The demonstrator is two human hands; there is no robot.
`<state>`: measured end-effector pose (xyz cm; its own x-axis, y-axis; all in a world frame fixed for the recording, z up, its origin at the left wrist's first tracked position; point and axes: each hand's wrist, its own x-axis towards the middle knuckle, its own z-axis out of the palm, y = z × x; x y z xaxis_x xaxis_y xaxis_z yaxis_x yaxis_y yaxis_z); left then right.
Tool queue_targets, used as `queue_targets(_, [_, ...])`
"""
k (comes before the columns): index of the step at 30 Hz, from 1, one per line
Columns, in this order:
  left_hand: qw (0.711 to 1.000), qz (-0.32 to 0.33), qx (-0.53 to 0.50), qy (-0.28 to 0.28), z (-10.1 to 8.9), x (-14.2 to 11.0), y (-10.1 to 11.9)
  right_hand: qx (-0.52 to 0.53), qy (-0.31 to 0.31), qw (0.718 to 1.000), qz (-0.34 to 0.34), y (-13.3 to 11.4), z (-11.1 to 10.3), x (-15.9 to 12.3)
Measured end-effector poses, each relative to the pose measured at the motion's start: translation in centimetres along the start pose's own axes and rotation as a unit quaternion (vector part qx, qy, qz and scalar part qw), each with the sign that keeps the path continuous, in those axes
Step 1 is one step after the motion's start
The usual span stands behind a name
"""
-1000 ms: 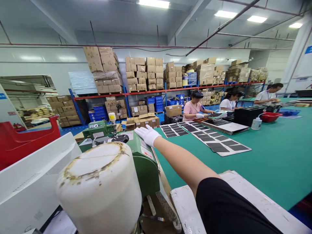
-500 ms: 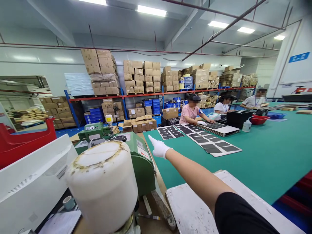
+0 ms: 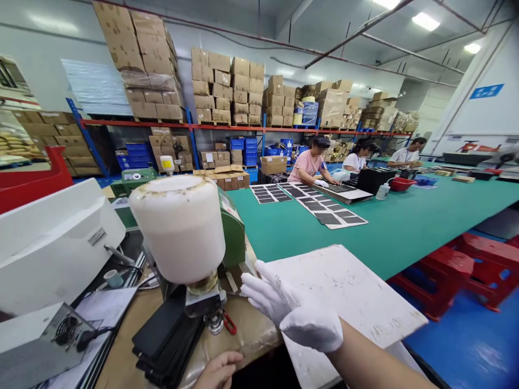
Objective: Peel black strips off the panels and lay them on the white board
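Now left hand [image 3: 219,371] visible; right hand [image 3: 284,302] drawn back

Looks like matt cloth on the glove [image 3: 290,308], cloudy plastic on the big bottle [image 3: 184,232], a smooth matt finish on the plates [image 3: 160,329], scuffed, speckled white on the board [image 3: 352,286], matt sheeting on the worktop [image 3: 389,232] and glossy plastic on the stools [image 3: 448,265].

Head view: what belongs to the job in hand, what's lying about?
Likely in the work:
stacked black flat rectangular pieces, near bare left hand
stained white flat board, near white-gloved right hand

Likely lying about:
red plastic stools
stacked brown cardboard boxes
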<state>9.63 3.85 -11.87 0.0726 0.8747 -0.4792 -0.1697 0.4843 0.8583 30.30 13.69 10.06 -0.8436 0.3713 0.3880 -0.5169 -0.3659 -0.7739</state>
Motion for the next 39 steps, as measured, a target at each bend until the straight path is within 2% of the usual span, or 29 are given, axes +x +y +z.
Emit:
queue_targets(3, [0.999,0.037,-0.016,-0.018,0.8,-2.1,0.8,0.013,0.015,1.0,-0.007,1.3,2.1,-1.0])
queue_targets(6, [0.998,0.062,-0.014,-0.015,1.7,-5.5,3.4,0.027,0.039,0.999,0.001,2.6,3.6,-1.3])
queue_targets(9, [0.993,0.116,0.02,0.008,1.8,-9.5,6.8,0.054,0.068,0.996,0.036,4.2,4.5,-1.3])
queue_targets(11, [0.985,0.156,0.062,0.05,1.5,-11.9,9.0,0.061,0.103,0.99,0.076,5.5,4.9,-1.1])
queue_targets(12, [0.975,0.183,0.089,0.088,1.3,-13.0,10.0,0.05,0.127,0.986,0.097,6.2,5.1,-1.1])
queue_targets(14, [0.946,0.228,0.165,0.16,1.0,-14.5,11.6,-0.008,0.166,0.977,0.135,8.0,5.5,-1.0])
queue_targets(15, [0.922,0.248,0.217,0.204,0.9,-14.9,12.2,-0.05,0.165,0.973,0.154,9.0,5.9,-1.1])
queue_targets(18, [0.824,0.283,0.378,0.313,1.4,-15.1,13.3,-0.139,0.093,0.963,0.213,12.2,7.0,-1.3])
queue_targets(19, [0.798,0.288,0.417,0.327,1.7,-14.9,13.5,-0.149,0.074,0.959,0.228,13.1,7.3,-1.3])
queue_targets(21, [0.777,0.291,0.457,0.32,2.3,-14.5,13.8,-0.163,0.085,0.951,0.248,14.3,7.5,-1.5])
queue_targets(23, [0.786,0.294,0.458,0.293,2.3,-14.2,14.1,-0.181,0.128,0.94,0.261,14.5,7.0,-1.7])
queue_targets(25, [0.812,0.292,0.425,0.274,1.7,-14.0,14.2,-0.186,0.156,0.933,0.264,13.3,5.7,-2.0])
queue_targets(26, [0.834,0.286,0.391,0.266,1.2,-13.8,14.2,-0.183,0.167,0.933,0.261,12.4,4.9,-2.3])
queue_targets(28, [0.904,0.241,0.274,0.224,0.4,-13.2,13.9,-0.184,0.185,0.933,0.246,10.0,3.2,-3.1])
queue_targets(30, [0.96,0.181,0.156,0.147,0.2,-12.2,13.3,-0.198,0.217,0.929,0.224,7.5,1.7,-3.9])
queue_targets(31, [0.976,0.16,0.111,0.1,0.5,-11.7,13.0,-0.206,0.233,0.926,0.215,6.4,1.1,-4.2])
queue_targets(33, [0.987,0.152,0.043,0.019,1.8,-10.7,12.5,-0.203,0.258,0.924,0.193,4.7,0.0,-4.6])
queue_targets(35, [0.986,0.163,-0.034,-0.026,3.4,-9.9,12.5,-0.172,0.276,0.929,0.176,3.8,-0.8,-4.6])
queue_targets(37, [0.979,0.172,-0.101,-0.029,4.8,-9.7,12.8,-0.125,0.289,0.934,0.17,3.6,-1.4,-4.2])
queue_targets(39, [0.974,0.179,-0.137,-0.008,5.2,-10.0,13.2,-0.079,0.288,0.937,0.182,4.1,-1.7,-3.5])
